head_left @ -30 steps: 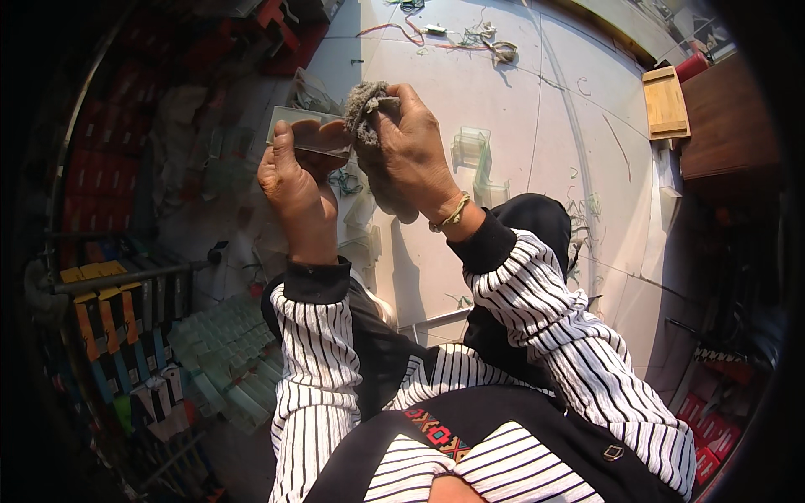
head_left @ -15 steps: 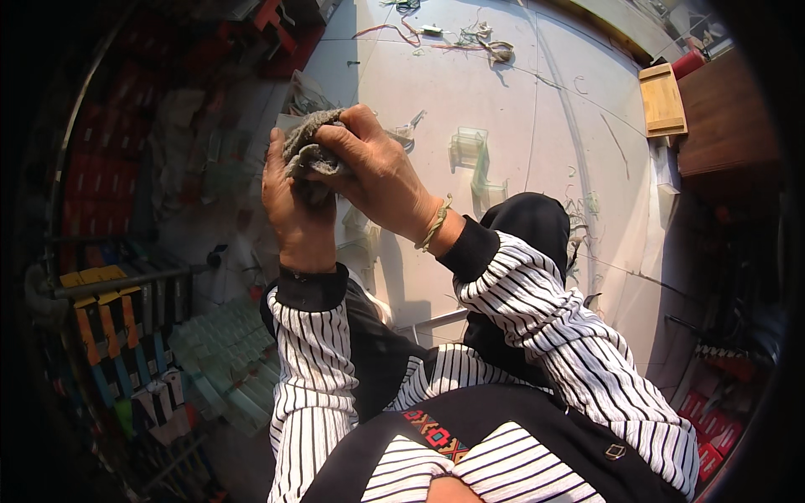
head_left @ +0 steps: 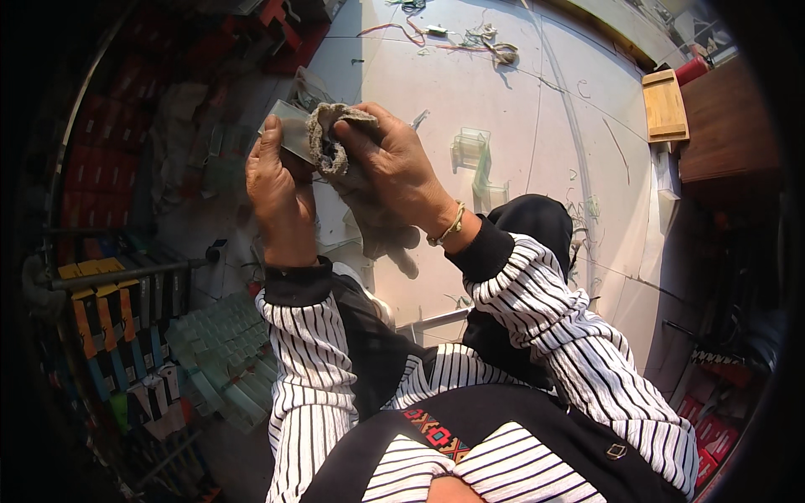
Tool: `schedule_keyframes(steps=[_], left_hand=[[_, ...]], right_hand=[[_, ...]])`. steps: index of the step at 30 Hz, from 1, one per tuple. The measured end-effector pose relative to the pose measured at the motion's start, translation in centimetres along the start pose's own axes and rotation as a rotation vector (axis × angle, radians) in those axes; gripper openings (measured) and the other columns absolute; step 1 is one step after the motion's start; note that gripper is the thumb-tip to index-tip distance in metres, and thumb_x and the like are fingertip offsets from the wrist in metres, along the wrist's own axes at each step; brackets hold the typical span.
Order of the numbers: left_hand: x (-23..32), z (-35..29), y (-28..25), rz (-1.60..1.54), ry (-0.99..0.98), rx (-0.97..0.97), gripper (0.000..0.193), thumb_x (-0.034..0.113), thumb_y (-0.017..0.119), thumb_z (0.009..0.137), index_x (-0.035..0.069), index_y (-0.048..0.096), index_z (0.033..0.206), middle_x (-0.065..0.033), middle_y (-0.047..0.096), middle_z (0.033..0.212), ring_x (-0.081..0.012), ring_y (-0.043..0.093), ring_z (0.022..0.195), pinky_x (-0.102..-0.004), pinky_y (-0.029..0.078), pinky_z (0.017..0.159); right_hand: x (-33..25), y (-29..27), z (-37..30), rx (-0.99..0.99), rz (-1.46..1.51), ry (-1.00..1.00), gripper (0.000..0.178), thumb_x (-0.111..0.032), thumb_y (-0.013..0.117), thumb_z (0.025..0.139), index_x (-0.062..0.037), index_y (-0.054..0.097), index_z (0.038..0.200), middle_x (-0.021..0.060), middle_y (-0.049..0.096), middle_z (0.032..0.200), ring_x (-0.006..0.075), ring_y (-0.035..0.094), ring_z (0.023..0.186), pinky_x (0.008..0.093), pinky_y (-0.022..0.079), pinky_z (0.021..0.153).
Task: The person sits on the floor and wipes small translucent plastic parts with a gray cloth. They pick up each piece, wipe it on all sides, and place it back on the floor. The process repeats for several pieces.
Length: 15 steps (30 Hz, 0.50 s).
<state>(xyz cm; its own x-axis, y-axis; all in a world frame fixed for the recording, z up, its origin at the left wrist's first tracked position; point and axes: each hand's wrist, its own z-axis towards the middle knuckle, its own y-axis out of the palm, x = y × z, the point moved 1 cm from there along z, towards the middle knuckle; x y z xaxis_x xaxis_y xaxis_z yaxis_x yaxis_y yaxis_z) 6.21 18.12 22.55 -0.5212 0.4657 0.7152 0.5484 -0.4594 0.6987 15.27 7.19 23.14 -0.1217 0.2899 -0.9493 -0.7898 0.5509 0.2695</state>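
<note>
My left hand (head_left: 281, 201) grips a clear plastic holder (head_left: 293, 130), its thumb lying along the near side. Bunched in my right hand (head_left: 398, 168) is a grey knitted work glove (head_left: 329, 151), pressed against the holder's right edge. The glove's fingers dangle below my palm. Just beyond my left hand, another clear plastic piece (head_left: 310, 86) rests on the floor. To the right of my right hand, clear greenish plastic holders (head_left: 471, 149) stand on the sunlit tiles. My fingers partly hide the holder I grip.
Many clear plastic holders (head_left: 222, 356) lie in rows at the lower left, beside a rack of coloured packages (head_left: 117, 323). Red boxes (head_left: 105, 159) line the left. Wires and scraps (head_left: 499, 50) litter the far floor. A wooden board (head_left: 665, 105) sits by a brown cabinet (head_left: 729, 117).
My hands have drawn apart slightly, the left shifting left and down. The clear holder now shows between them, and the glove has unfolded with its fingers hanging down.
</note>
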Motion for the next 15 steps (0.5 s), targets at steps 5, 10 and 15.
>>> schedule_keyframes(steps=[5,10,15], left_hand=[[0.5,-0.6,-0.3,0.382,0.133,0.095,0.026,0.022,0.047,0.094,-0.001,0.056,0.101,-0.0109,0.061,0.093,-0.0184,0.062,0.085,-0.0287,0.051,0.079],[-0.6,-0.3,0.3,-0.029,-0.232,-0.087,0.031,0.026,0.046,0.095,-0.001,0.054,0.107,-0.0112,0.059,0.1,-0.0182,0.06,0.092,-0.029,0.05,0.083],[-1.6,-1.3,1.2,0.007,-0.057,-0.024,0.031,0.03,0.046,0.095,0.002,0.053,0.102,-0.0092,0.059,0.091,-0.0169,0.058,0.086,-0.0287,0.049,0.082]], right_hand=[[-0.4,-0.6,0.4,-0.46,0.093,0.194,0.023,-0.015,0.061,0.087,0.0003,0.06,0.104,0.0052,0.065,0.09,0.0067,0.054,0.079,0.0235,0.047,0.072],[-0.1,-0.3,-0.2,-0.272,-0.162,-0.111,0.016,-0.007,0.064,0.08,-0.0007,0.06,0.095,0.0098,0.064,0.081,0.0143,0.057,0.07,0.0276,0.048,0.067],[0.9,1.1,-0.4,0.034,-0.411,-0.328,0.023,-0.007,0.072,0.071,0.0003,0.058,0.087,0.0117,0.059,0.081,0.0241,0.059,0.073,0.0295,0.047,0.066]])
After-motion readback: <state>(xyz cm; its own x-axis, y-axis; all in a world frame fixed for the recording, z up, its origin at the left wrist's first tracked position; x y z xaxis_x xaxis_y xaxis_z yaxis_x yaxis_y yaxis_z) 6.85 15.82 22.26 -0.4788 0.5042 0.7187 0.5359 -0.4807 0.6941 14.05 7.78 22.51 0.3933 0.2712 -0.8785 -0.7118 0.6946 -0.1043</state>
